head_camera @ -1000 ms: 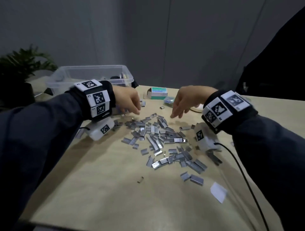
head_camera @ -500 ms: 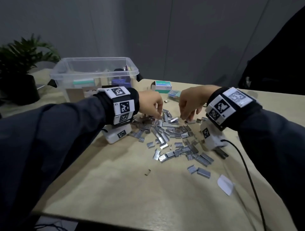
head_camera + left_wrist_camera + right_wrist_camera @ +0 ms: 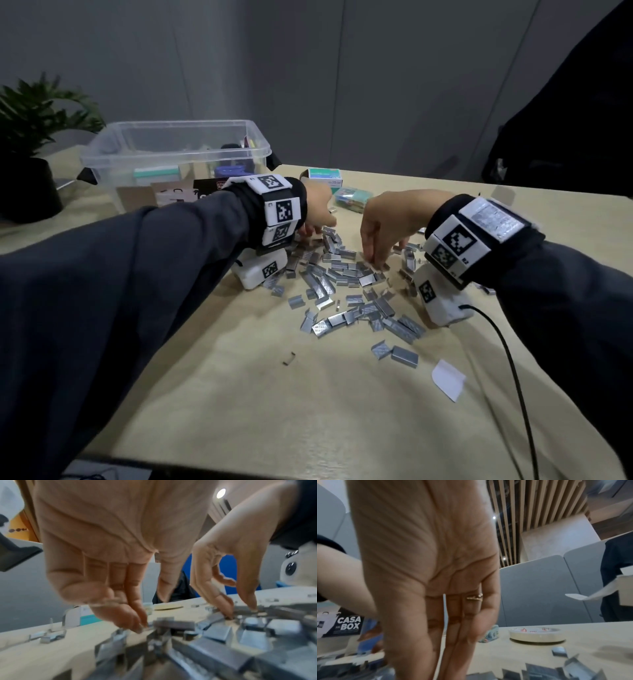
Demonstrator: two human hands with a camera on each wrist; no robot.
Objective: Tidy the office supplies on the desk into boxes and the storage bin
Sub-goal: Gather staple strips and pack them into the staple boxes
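1. Both hands reach down into the staple strips [image 3: 346, 277] in the head view. The right hand [image 3: 387, 222] points its fingers down, with the tips touching strips at the far side of the pile; whether that grip has closed on a strip I cannot tell. The left hand [image 3: 317, 209] is mostly hidden behind its wristband, its fingers at the pile's far left edge. The strips lie scattered on the desk [image 3: 239, 394] from between the two grips toward the viewer. Beyond the left grip stands the clear storage bin [image 3: 178, 144] with items inside, and just past both grips sit a small staple box [image 3: 323, 176] and a wrapped packet [image 3: 352, 200]. A white paper scrap [image 3: 448, 380] lies well nearer the viewer than the right grip.

2. Left wrist view: the left hand [image 3: 109, 550] hangs with fingers lightly bent, tips meeting a strip at the pile's edge [image 3: 173, 623]; the picture is blurred and the grip looks loose, not clamped. Opposite it, the right hand [image 3: 228, 566] presses thumb and fingers onto the strips.

3. Right wrist view: the right hand [image 3: 436, 574] shows nearly straight fingers held together, pointing down into the strips [image 3: 539, 672]. A tape roll [image 3: 536, 634] lies on the desk beyond and to the side of this grip.
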